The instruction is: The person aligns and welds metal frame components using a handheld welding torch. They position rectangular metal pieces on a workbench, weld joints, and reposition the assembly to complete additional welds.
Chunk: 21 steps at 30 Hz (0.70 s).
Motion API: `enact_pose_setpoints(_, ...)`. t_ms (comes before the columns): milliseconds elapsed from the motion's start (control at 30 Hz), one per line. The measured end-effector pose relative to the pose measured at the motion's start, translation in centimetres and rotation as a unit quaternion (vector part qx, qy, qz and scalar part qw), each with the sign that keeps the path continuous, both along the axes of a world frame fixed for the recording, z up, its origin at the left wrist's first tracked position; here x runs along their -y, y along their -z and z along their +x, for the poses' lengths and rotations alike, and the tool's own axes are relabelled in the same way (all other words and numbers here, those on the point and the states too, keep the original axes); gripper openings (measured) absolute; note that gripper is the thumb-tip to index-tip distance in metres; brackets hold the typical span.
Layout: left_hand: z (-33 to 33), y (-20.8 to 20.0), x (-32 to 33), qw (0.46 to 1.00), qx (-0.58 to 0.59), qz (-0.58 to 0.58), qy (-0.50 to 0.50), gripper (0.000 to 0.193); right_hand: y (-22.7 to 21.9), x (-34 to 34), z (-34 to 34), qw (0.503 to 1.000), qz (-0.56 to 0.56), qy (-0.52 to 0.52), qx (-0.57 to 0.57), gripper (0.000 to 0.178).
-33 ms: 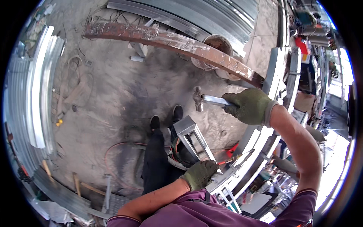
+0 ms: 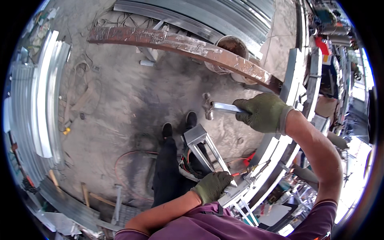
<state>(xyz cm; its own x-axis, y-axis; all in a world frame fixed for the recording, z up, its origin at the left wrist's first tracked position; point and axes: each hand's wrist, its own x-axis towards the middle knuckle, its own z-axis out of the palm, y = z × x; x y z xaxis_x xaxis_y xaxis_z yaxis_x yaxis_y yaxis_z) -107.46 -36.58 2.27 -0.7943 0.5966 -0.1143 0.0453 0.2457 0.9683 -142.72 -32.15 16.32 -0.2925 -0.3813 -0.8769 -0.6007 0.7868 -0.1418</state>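
My right hand (image 2: 262, 113), in a green work glove, is closed around the handle of a hammer (image 2: 208, 106). The hammer's metal head points left, raised over the floor and apart from the metalwork. My left hand (image 2: 214, 187), gloved alike, is wrapped around one end of a silver metal frame (image 2: 196, 135) made of two parallel bars joined by a box-shaped end piece. That end piece juts forward, away from my body, beside my legs. Some of the frame's near end is hidden under my left glove.
A long brown beam (image 2: 176, 43) crosses ahead, with a dirty bucket (image 2: 233, 47) behind it. Silver metal profiles lie stacked at the left (image 2: 45, 96) and far side (image 2: 240, 18). Pale rails (image 2: 290, 76) run along my right. An orange hose (image 2: 117, 164) curls by my feet.
The whole view has shifted slightly, so the floor and stacks sit a little lower and to the right. Both hands keep their grips, and the hammer stays raised at about the same place.
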Motion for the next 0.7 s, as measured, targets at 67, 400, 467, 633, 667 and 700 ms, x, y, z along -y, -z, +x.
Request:
enact_pose_setpoints(67, -0.3, -0.8, -0.1, 0.999, 0.033, -0.027, 0.003, 0.064, 1.4, 0.0, -0.9, 0.998, -0.059, -0.008, 0.024, 0.032)
enact_pose_setpoints(400, -0.8, -2.2, -0.7, 0.991, 0.116, -0.06, 0.013, 0.075, 5.9, -2.2, -1.8, 0.987, -0.141, 0.007, 0.08, 0.031)
enact_pose_setpoints(467, -1.0, -2.5, -0.7, 0.99, 0.121, -0.068, 0.021, 0.075, 5.1, -2.0, -2.5, 0.99, -0.065, 0.007, 0.126, 0.028)
enact_pose_setpoints(633, -1.6, -2.6, -1.3, 0.989, 0.113, -0.086, 0.044, 0.073, 6.2, -6.9, 1.9, 0.917, -0.2, 0.341, 0.059, 0.028)
enact_pose_setpoints(667, -1.7, -2.7, -1.4, 0.989, 0.108, -0.089, 0.049, 0.069, 5.8, -7.3, 3.2, 0.892, -0.162, 0.418, 0.057, 0.029)
enact_pose_setpoints(700, -2.1, -2.8, -1.4, 0.989, 0.101, -0.091, 0.056, 0.066, 5.1, -7.4, 4.0, 0.846, -0.097, 0.514, 0.103, 0.029)
